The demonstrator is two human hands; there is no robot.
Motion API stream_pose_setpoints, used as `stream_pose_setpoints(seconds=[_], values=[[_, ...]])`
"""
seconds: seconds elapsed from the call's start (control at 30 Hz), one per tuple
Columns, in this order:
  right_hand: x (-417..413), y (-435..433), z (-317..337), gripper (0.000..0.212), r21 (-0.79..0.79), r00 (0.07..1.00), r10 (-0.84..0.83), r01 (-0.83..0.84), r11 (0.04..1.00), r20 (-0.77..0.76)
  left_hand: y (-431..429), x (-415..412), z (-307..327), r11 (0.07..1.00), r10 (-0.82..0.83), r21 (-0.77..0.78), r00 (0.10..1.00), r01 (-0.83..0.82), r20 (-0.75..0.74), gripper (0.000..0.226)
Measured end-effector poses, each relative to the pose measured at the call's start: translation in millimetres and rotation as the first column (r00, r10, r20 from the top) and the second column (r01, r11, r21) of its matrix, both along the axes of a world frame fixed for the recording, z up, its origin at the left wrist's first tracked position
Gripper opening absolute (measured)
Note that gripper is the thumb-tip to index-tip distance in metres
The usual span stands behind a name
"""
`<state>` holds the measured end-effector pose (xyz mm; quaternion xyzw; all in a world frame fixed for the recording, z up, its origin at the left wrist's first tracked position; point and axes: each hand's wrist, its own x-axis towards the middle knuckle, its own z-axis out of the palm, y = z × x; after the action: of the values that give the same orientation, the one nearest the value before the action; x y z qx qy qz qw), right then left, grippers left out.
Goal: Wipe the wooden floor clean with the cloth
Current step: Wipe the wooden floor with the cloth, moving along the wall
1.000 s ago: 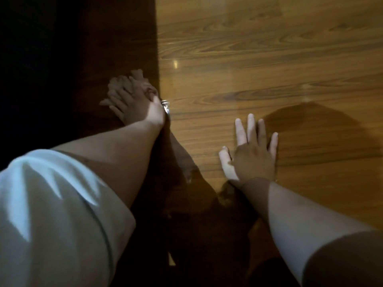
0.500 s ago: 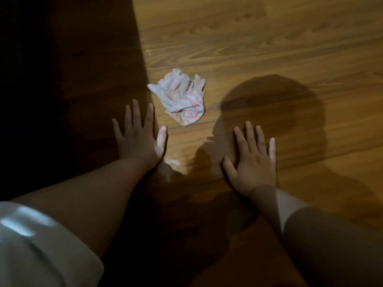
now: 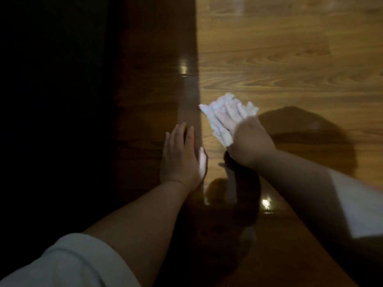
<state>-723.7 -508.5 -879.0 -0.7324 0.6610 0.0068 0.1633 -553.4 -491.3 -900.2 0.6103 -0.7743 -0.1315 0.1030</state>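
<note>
Left hand [image 3: 182, 158] nearest, flat on floor [image 3: 279, 65], fingers straight, likely bracing. Right hand [image 3: 242, 135] just beyond, fingers flat on cloth [image 3: 225, 98], pressing, not gripping. Cloth crumpled under right fingers, ahead-right of left hand — right hand placed to wipe lit boards beyond.

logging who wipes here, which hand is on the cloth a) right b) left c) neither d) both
a: the right hand lies with straight fingers on the cloth, while the left hand rests flat on the bare wooden floor beside it.
</note>
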Motion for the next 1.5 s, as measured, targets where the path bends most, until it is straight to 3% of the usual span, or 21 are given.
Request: stream_pose_setpoints(seconds=[0.07, 0.13, 0.2, 0.27, 0.33, 0.4, 0.47, 0.53, 0.6, 0.67, 0.77, 0.8, 0.87, 0.93, 0.97, 1.03, 1.1, 1.23, 1.4, 1.5], values=[[14.1, -30.2, -1.8, 0.052, -0.022, 0.993, 0.018, -0.021, 1.000, -0.120, 0.4, -0.1, -1.7, 1.000, -0.010, -0.002, 1.000, 0.010, -0.005, 0.058], [26.5, -41.6, -0.7, 0.058, -0.158, 0.984, -0.016, -0.013, 0.987, -0.179, 0.8, 1.6, -2.6, 1.000, -0.012, -0.004, 1.000, 0.012, 0.002, 0.059], [26.1, -40.9, -6.8, 0.054, -0.017, 0.995, 0.099, -0.100, 0.995, -0.013, 0.8, 2.4, -2.8, 1.000, -0.014, -0.006, 1.000, 0.014, -0.011, 0.058], [7.4, -35.9, -15.9, 0.055, 0.080, 0.993, 0.116, -0.115, 0.990, -0.016, 0.4, 2.0, -2.8, 1.000, -0.011, -0.007, 1.000, 0.011, -0.025, 0.057], [-20.2, -31.6, -20.6, 0.061, 0.051, 0.986, -0.118, 0.124, 0.991, -0.119, 0.8, 1.9, -4.1, 1.000, -0.007, 0.001, 1.000, 0.008, -0.014, 0.059], [-45.0, -30.2, -16.4, 0.061, 0.046, 0.866, -0.469, 0.483, 0.874, -0.172, 0.8, 1.1, -5.2, 1.000, -0.016, -0.007, 1.000, 0.016, 0.003, 0.060], [-47.8, -32.8, -9.8, 0.058, 0.156, 0.797, -0.546, 0.593, 0.790, -0.260, 1.3, 1.2, -5.8, 1.000, -0.029, -0.010, 0.999, 0.029, 0.023, 0.060], [-30.8, -32.2, -4.8, 0.052, 0.167, 0.891, -0.381, 0.427, 0.889, -0.246, 1.3, 0.3, -6.4, 1.000, -0.027, -0.004, 0.999, 0.027, 0.022, 0.061], [-4.3, -26.7, -4.7, 0.053, 0.064, 0.991, -0.079, 0.087, 0.994, -0.112, 1.6, -1.6, -3.6, 1.000, -0.015, 0.014, 1.000, 0.015, 0.003, 0.060], [16.1, -28.2, -5.2, 0.052, 0.033, 0.984, 0.178, -0.177, 0.984, -0.022, 1.3, -2.1, 0.0, 1.000, -0.013, 0.007, 1.000, 0.013, -0.008, 0.059], [10.1, -42.6, -7.4, 0.054, 0.085, 0.964, 0.267, -0.267, 0.960, 0.009, 2.6, -1.7, -0.3, 1.000, -0.019, 0.004, 1.000, 0.019, -0.001, 0.060], [-0.9, -46.2, -8.5, 0.055, 0.071, 0.975, 0.222, -0.221, 0.973, 0.003, 2.4, -1.9, -0.9, 1.000, -0.016, 0.003, 1.000, 0.016, -0.003, 0.060], [-29.0, -48.0, -13.3, 0.054, 0.007, 0.999, -0.053, 0.053, 0.999, -0.005, 2.0, -1.8, -1.7, 1.000, -0.017, 0.014, 1.000, 0.017, 0.006, 0.060], [-50.1, -51.8, -14.8, 0.055, 0.043, 0.915, -0.402, 0.403, 0.914, -0.027, 1.1, -1.0, -3.5, 1.000, -0.016, 0.003, 1.000, 0.016, 0.017, 0.061], [-53.6, -55.7, -14.7, 0.056, 0.092, 0.871, -0.487, 0.492, 0.866, -0.068, 1.9, -0.7, -3.7, 1.000, -0.018, 0.004, 1.000, 0.018, 0.024, 0.061], [-50.6, -66.3, -12.4, 0.060, 0.190, 0.855, -0.505, 0.519, 0.833, -0.122, 0.8, -1.4, -3.2, 1.000, -0.024, 0.011, 0.999, 0.024, 0.033, 0.062], [-42.5, -74.6, -10.8, 0.062, 0.239, 0.910, -0.399, 0.414, 0.878, -0.112, -0.3, -1.4, -2.0, 0.999, -0.027, 0.020, 0.999, 0.026, 0.036, 0.062], [-16.4, -82.4, -8.6, 0.057, 0.185, 0.998, -0.048, 0.042, 0.982, 0.027, -2.0, -1.2, 1.5, 0.999, -0.015, 0.033, 0.999, 0.013, 0.045, 0.061], [36.4, -117.0, -4.6, 0.053, 0.136, 0.961, 0.267, -0.275, 0.952, 0.073, -2.2, 1.0, 1.9, 0.998, -0.042, 0.054, 0.995, 0.037, 0.086, 0.061], [68.6, -142.4, 0.2, 0.057, 0.142, 0.862, 0.504, -0.507, 0.850, 0.061, -3.0, 2.1, 2.7, 0.998, -0.029, 0.061, 0.997, 0.025, 0.070, 0.061]])
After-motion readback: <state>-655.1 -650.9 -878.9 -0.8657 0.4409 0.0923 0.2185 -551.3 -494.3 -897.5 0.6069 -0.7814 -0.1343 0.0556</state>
